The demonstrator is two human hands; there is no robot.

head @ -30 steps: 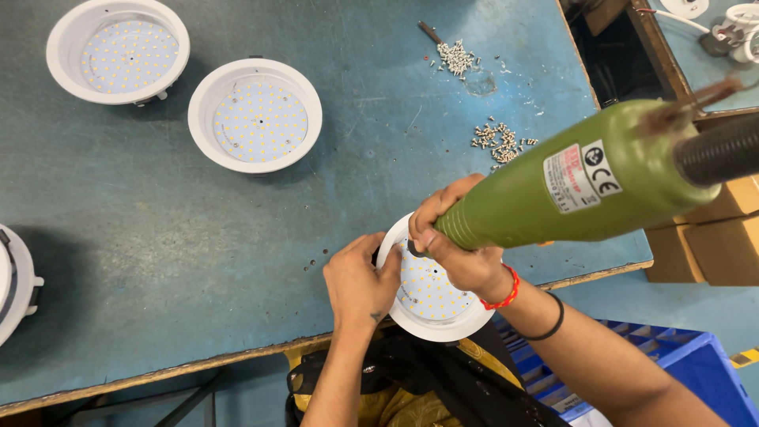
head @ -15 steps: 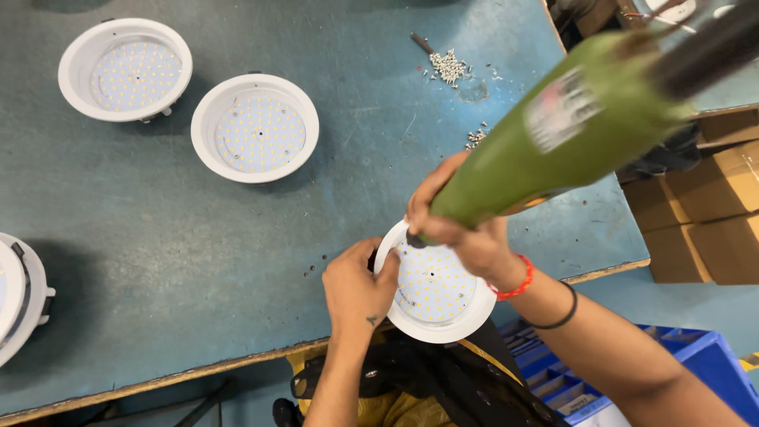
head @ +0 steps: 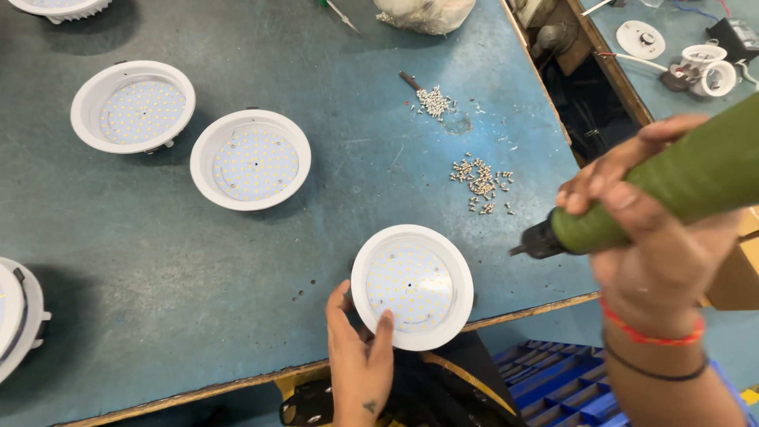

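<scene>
Since half a second ago the green electric screwdriver [head: 672, 186] has come off the lamp: its black tip then stood on the round white LED downlight [head: 412, 286], now it hangs to the right of it, well clear, tilted with the tip low and pointing left. The right hand [head: 648, 229] is closed around the green barrel, fingers wrapped over the top; a red thread band and a dark band sit on that wrist. The left hand [head: 360, 352] lies at the lamp's lower left, fingers loosely spread, one fingertip resting on the white rim, thumb out to the side.

The lamp sits at the near edge of the worktable [head: 158, 261], face up, its disc of small LED dots showing, slightly overhanging the edge.

Surface: scuffed blue-green mat, worn patches, wooden strip along the front edge. Beyond the right edge a dark gap, then a second bench [head: 672, 16] of the same colour carrying small white fittings and wires. Blue plastic crate [head: 553, 372] below the table at lower right.

Count:
- Downlights face up on the mat: three, the one at hand plus two [head: 251, 158] [head: 132, 106] to the upper left.
- Partly cut off by the frame: one at far left [head: 16, 316], one at top left [head: 55, 8].
- Screw heaps: two, one near the middle right [head: 481, 180], a smaller one [head: 433, 101] farther back.
- One pale bag [head: 423, 14] at the top edge.
</scene>
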